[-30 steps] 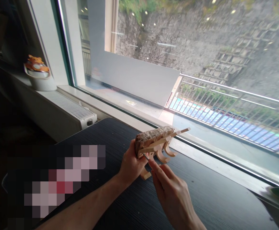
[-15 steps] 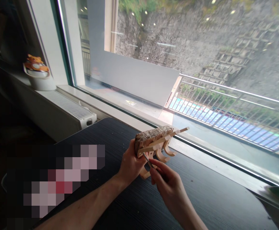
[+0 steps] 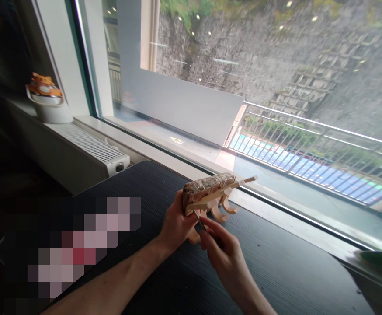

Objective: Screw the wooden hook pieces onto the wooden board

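My left hand (image 3: 174,223) is closed round the near end of a wooden piece (image 3: 207,190) and holds it up above the dark table. Rough, bark-like texture covers its top, while pale wooden bars and curved, hook-shaped parts stick out from its side and underside. In my right hand (image 3: 222,243) is a slim screwdriver (image 3: 200,220) with a metal shaft; most of its handle is hidden by my fingers. The shaft's tip meets the underside of the wooden piece, close to my left thumb. Whether a screw sits there is too small to tell.
The black table (image 3: 276,267) runs up to the window sill (image 3: 164,159). A white radiator (image 3: 89,146) stands at the left, with a white pot-like holder (image 3: 51,111) bearing an orange figure. Something green (image 3: 379,262) lies at the right edge. A blurred patch covers the lower left.
The whole view has shifted slightly, so hands and wooden piece appear a little further left. Both grips stay the same, and the screwdriver's tip is still at the wood.
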Tool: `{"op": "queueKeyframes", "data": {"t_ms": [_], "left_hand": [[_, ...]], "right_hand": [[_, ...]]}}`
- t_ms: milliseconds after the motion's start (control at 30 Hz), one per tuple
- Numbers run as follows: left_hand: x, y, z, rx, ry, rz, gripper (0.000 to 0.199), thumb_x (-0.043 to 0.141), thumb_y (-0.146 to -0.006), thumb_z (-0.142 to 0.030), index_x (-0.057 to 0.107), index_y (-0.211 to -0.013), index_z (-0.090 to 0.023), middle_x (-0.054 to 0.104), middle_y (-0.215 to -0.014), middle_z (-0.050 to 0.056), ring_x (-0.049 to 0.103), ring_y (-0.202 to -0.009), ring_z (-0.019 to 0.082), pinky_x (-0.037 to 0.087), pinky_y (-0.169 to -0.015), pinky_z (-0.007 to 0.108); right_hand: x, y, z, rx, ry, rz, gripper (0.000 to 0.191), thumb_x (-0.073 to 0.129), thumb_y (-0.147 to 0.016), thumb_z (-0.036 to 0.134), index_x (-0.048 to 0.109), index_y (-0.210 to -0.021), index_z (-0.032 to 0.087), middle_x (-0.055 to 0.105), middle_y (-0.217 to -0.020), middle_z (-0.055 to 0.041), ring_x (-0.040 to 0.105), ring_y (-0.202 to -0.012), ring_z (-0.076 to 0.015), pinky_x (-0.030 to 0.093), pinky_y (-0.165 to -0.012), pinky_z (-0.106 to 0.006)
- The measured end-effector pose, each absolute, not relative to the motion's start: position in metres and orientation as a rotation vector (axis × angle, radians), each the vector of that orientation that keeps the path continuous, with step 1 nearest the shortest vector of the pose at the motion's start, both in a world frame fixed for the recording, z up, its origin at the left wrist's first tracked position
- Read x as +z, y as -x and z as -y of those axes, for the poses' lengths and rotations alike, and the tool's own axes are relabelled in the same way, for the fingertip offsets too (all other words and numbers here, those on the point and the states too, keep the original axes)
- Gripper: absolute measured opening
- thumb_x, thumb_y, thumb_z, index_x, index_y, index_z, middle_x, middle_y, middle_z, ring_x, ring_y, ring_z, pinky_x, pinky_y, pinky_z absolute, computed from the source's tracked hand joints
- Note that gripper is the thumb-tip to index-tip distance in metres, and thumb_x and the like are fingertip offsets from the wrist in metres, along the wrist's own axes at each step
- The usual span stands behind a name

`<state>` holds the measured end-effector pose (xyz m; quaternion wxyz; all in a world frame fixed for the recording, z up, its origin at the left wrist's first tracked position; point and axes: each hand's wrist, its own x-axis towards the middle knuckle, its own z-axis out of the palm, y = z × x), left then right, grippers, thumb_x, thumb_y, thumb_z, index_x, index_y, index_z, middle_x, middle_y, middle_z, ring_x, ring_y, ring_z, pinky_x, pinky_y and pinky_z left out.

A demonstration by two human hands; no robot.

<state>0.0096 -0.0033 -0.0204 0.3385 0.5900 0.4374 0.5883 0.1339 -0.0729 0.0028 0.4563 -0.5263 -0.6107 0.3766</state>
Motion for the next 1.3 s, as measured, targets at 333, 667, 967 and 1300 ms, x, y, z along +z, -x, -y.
{"op": "queueKeyframes", "data": {"t_ms": [333,667,967,1300], "left_hand": [[0.026,0.045,0.037,1.02,-2.197,-1.385,0.053,0.06,-0.072,-0.019,0.05,-0.125,-0.017,0.054,-0.132,0.012,0.05,-0.123,0.026,0.041,-0.105,0.043],[0.017,0.188,0.019,0.511,-2.739,-1.866,0.054,0.035,-0.076,-0.002,0.065,-0.116,-0.023,0.058,-0.128,0.01,0.045,-0.127,0.027,0.038,-0.104,0.047],[-0.004,0.188,0.02,0.384,-2.741,-1.893,0.065,0.034,-0.071,0.005,0.062,-0.117,-0.032,0.057,-0.13,0.006,0.044,-0.128,0.022,0.034,-0.104,0.049],[0.013,0.219,0.067,0.794,-2.604,-1.865,0.048,0.032,-0.078,-0.003,0.072,-0.082,-0.029,0.065,-0.118,0.0,0.049,-0.123,0.018,0.026,-0.11,0.042]], "right_hand": [[-0.022,-0.137,0.073,0.87,1.261,1.461,0.035,0.06,-0.081,0.044,0.071,-0.09,0.013,0.058,-0.062,-0.0021,0.049,-0.057,-0.0134,0.04,-0.05,-0.021],[-0.027,-0.14,0.072,0.837,1.341,1.564,0.04,0.056,-0.082,0.048,0.07,-0.093,0.012,0.06,-0.065,-0.0031,0.05,-0.059,-0.0144,0.04,-0.052,-0.021],[-0.029,-0.142,0.073,0.783,1.395,1.587,0.04,0.056,-0.082,0.05,0.07,-0.09,0.013,0.054,-0.058,-0.0008,0.048,-0.055,-0.013,0.039,-0.05,-0.02],[-0.03,-0.142,0.072,0.794,1.387,1.579,0.039,0.056,-0.081,0.048,0.07,-0.086,0.012,0.055,-0.059,-0.0013,0.047,-0.055,-0.0125,0.038,-0.048,-0.019]]}}
